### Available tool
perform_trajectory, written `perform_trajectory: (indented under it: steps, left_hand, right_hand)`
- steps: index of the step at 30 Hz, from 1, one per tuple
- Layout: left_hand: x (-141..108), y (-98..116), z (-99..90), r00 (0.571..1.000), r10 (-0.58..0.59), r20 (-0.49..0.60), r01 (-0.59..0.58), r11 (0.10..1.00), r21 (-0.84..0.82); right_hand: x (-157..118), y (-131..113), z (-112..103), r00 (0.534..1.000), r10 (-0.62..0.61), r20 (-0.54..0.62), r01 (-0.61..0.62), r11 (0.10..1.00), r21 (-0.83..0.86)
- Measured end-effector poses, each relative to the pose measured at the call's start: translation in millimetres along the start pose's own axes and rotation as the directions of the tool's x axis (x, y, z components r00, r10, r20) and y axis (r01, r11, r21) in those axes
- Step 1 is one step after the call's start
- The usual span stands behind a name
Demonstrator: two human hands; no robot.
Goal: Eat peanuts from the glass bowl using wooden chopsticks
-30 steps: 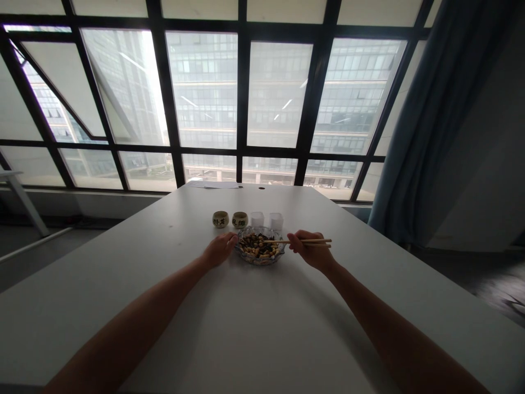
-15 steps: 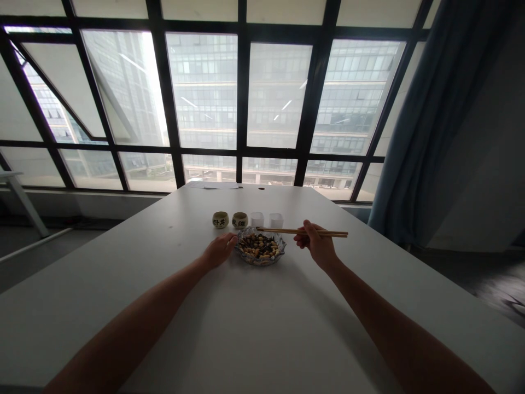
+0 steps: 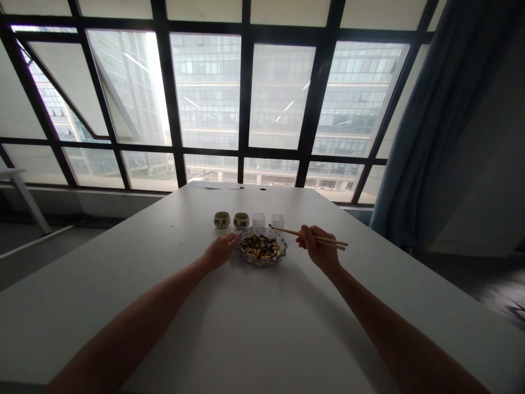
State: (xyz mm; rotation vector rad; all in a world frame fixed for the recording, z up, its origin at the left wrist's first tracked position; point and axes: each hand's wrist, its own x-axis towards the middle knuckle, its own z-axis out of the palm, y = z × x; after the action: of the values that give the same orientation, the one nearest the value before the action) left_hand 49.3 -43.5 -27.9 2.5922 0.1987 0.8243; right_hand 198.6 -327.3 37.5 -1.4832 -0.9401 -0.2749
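Observation:
A clear glass bowl with a wavy rim sits on the white table, filled with a mix of dark seeds and light brown nuts. My left hand holds the bowl's left rim, its fingers closed at the edge. In my right hand is a pair of wooden chopsticks, pointing left. Their tips are over the bowl's far right rim, close to the white cups; a small dark bit seems to be at the tips, too small to name.
Behind the bowl stand two yellowish pots with dark characters, the left pot and the right pot. Beside them are two small white cups, one left and one right. Paper lies at the table's far end.
The chopsticks' tips have shifted right, from above the bowl's far rim towards the right white cup, and their rear ends have dropped and spread slightly. My left hand stays at the bowl.

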Motion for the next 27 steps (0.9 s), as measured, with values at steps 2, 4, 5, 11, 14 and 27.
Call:
perform_trajectory:
  steps: [2,4,5,11,14,27]
  left_hand:
    - [-0.1,0.4,-0.1,1.0,-0.003,-0.001,0.003,1.0,0.004]
    - [-0.2,1.0,-0.4,1.0,-0.003,-0.005,0.003,1.0,0.016]
    - [-0.3,1.5,-0.7,1.0,-0.003,-0.004,0.004,1.0,0.024]
    - [-0.9,5.4,-3.1,1.0,-0.003,0.015,0.002,1.0,0.028]
    - [-0.7,7.0,-3.6,1.0,0.001,0.014,-0.002,1.0,0.017]
    - [-2.4,10.0,-6.4,1.0,0.001,0.008,-0.001,1.0,0.03]
  right_hand:
    - [-4.2,-5.2,2.5,0.987,-0.146,0.06,0.153,0.979,-0.135]
    - [-3.5,-7.7,9.0,0.972,-0.219,0.085,0.232,0.956,-0.179]
    - [-0.6,-7.4,13.5,0.968,-0.235,0.087,0.247,0.951,-0.185]
    - [39.7,16.1,43.1,0.961,-0.24,0.139,0.266,0.937,-0.225]
    - [58.3,31.2,54.0,0.965,-0.226,0.135,0.252,0.938,-0.237]
    - [72.2,30.8,56.3,0.995,-0.095,-0.008,0.092,0.984,-0.155]
